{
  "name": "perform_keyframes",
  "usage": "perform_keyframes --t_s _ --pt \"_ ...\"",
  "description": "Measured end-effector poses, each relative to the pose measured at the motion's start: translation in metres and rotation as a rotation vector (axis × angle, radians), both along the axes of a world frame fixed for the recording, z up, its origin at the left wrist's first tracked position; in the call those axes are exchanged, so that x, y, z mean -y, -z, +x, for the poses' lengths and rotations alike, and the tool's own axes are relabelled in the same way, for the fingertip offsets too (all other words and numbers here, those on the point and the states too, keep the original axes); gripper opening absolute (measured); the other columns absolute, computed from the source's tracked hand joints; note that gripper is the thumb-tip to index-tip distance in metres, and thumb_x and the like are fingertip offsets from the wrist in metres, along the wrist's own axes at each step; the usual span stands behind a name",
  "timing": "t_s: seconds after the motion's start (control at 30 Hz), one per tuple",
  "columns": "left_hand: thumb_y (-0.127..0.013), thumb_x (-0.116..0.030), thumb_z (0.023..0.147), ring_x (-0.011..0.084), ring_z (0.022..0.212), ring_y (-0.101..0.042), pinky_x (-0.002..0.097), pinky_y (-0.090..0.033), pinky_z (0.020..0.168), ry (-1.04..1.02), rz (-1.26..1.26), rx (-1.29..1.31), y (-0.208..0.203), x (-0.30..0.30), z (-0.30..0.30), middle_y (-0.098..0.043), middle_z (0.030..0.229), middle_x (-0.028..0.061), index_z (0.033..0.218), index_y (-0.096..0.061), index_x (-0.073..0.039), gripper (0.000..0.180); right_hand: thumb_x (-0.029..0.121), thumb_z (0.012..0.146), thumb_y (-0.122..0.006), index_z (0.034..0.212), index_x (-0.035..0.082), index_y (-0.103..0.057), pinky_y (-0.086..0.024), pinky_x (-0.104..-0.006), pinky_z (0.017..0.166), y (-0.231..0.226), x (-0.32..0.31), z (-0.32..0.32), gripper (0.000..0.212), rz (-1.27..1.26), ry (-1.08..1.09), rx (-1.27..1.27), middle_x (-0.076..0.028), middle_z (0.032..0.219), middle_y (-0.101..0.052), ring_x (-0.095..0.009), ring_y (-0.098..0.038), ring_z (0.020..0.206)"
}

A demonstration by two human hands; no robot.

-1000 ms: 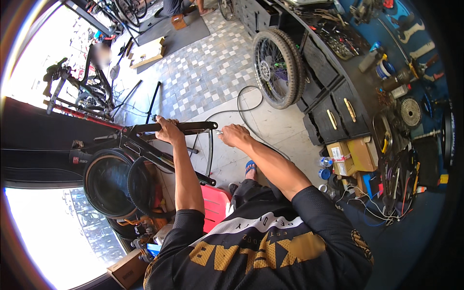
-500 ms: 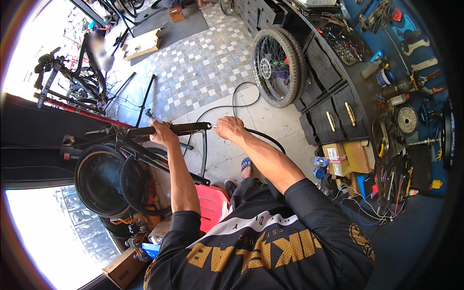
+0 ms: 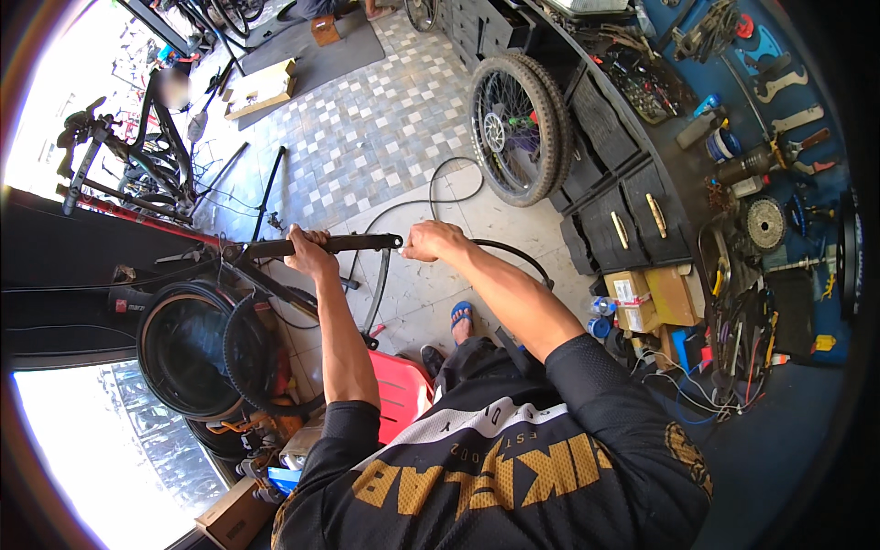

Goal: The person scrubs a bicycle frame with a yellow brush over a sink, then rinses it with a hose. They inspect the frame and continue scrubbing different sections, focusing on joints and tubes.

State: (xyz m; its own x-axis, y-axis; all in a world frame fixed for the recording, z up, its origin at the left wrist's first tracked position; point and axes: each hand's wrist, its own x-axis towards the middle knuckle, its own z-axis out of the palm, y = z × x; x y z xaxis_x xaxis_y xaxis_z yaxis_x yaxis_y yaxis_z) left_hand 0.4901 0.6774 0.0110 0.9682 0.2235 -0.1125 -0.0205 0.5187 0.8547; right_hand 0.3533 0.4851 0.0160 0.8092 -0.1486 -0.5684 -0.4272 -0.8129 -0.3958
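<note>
My left hand (image 3: 309,252) is closed around a black bicycle frame tube (image 3: 359,243), in front of me. A round hole shows at the tube's right end, and a thinner black stay (image 3: 379,289) runs down from near it. My right hand (image 3: 433,240) is closed right beside that holed end. A black hose (image 3: 509,247) comes out behind its fingers, which seem wrapped around the hose's end; a small pale tip shows toward the hole. The fingers mostly hide the tip, and I cannot tell whether it touches the frame.
Two bicycle wheels (image 3: 522,128) lean against the dark drawer cabinet (image 3: 632,211). A red plastic stool (image 3: 399,390) is near my legs. More wheels (image 3: 188,344) stand at left, below a partly built bicycle (image 3: 151,151). Tools hang on the blue wall (image 3: 788,55). Another person's hand or foot shows at the top.
The view has shifted slightly. My right hand has come closer to the tube's holed end, covering most of the silver tip seen earlier. The frame's lower stay has swung a little left.
</note>
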Motion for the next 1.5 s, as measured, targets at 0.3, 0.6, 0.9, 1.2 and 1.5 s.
perform_keyframes --t_s 0.3,0.6,0.9,1.2,1.5 --pt "-0.070 -0.051 0.089 0.0177 0.051 -0.049 0.0397 -0.044 0.055 -0.057 -0.212 -0.127 0.001 -0.046 0.023 -0.041 0.055 -0.0003 0.061 -0.042 -0.018 0.051 0.046 0.094 -0.067 0.116 0.012 -0.077 -0.056 -0.0466 0.097 -0.013 0.012 -0.020 0.042 0.011 0.026 0.011 -0.015 0.117 -0.075 -0.034 -0.070 0.113" --pt "-0.055 -0.043 0.096 0.0119 0.042 -0.033 0.0273 -0.033 0.041 0.387 -0.499 0.327 -0.003 -0.105 0.041 -0.034 0.051 -0.0004 0.060 -0.041 -0.015 0.047 0.042 0.099 -0.061 0.115 0.010 -0.075 -0.054 -0.0502 0.096 -0.044 -0.015 -0.060 0.038 0.147 0.023 0.093 -0.019 0.110 -0.075 -0.038 -0.070 0.109" --pt "-0.051 -0.031 0.095 0.0118 0.042 -0.032 0.0268 -0.032 0.038 0.479 -0.355 0.334 -0.032 -0.101 0.053 -0.034 0.052 0.0003 0.064 -0.042 -0.013 0.037 0.040 0.100 -0.061 0.105 0.006 -0.076 -0.058 -0.0501 0.087 -0.052 -0.039 -0.037 0.038 0.123 -0.071 0.169 -0.022 0.099 -0.075 -0.041 -0.073 0.097" --pt "-0.052 -0.031 0.094 0.0123 0.044 -0.030 0.0277 -0.032 0.040 0.504 -0.363 0.328 -0.022 -0.094 0.055 -0.034 0.054 0.0013 0.066 -0.041 -0.012 0.035 0.040 0.098 -0.062 0.103 0.004 -0.077 -0.058 -0.0469 0.089 -0.033 -0.048 -0.036 0.039 0.088 -0.004 0.208 -0.020 0.106 -0.076 -0.037 -0.073 0.101" --pt "-0.053 -0.030 0.090 0.0132 0.042 -0.031 0.0288 -0.031 0.038 0.315 -0.278 0.130 -0.020 -0.093 0.055 -0.032 0.051 -0.0005 0.061 -0.037 -0.016 0.036 0.042 0.100 -0.059 0.114 0.005 -0.072 -0.055 -0.0511 0.092 -0.026 -0.032 -0.055 0.042 0.028 0.042 0.144 -0.024 0.110 -0.072 -0.040 -0.070 0.105"
